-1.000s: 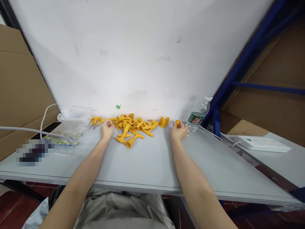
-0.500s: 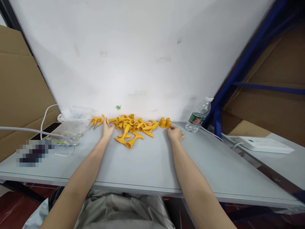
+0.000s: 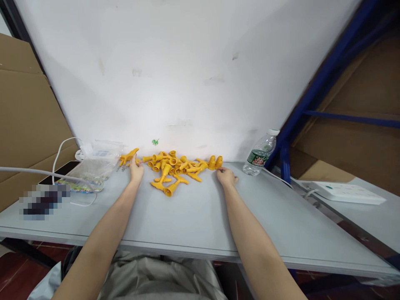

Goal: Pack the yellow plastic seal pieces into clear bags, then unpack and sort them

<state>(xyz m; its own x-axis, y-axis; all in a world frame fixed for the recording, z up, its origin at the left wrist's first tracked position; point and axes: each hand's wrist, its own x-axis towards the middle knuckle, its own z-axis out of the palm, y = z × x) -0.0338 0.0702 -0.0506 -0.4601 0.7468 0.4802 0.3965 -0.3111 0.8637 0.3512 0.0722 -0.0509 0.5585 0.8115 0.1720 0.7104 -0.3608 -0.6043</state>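
A heap of yellow plastic parts, funnel-shaped and forked, lies at the back of the grey table against the white board. My left hand is at the heap's left end, its fingers closed on a forked yellow part that tilts up off the table. My right hand rests on the table at the heap's right end. Its fingers are loosely apart and hold nothing, with the fingertips just beside two upright yellow caps.
A clear plastic bag with small items and a white cable lie at the left. A water bottle stands to the right of the caps. A white power strip lies on the neighbouring table. Cardboard and a blue rack frame flank the board.
My right hand carried a yellow cap leftwards, set it beside the other cap and let go. My left hand shifted left and lifted a forked yellow part.
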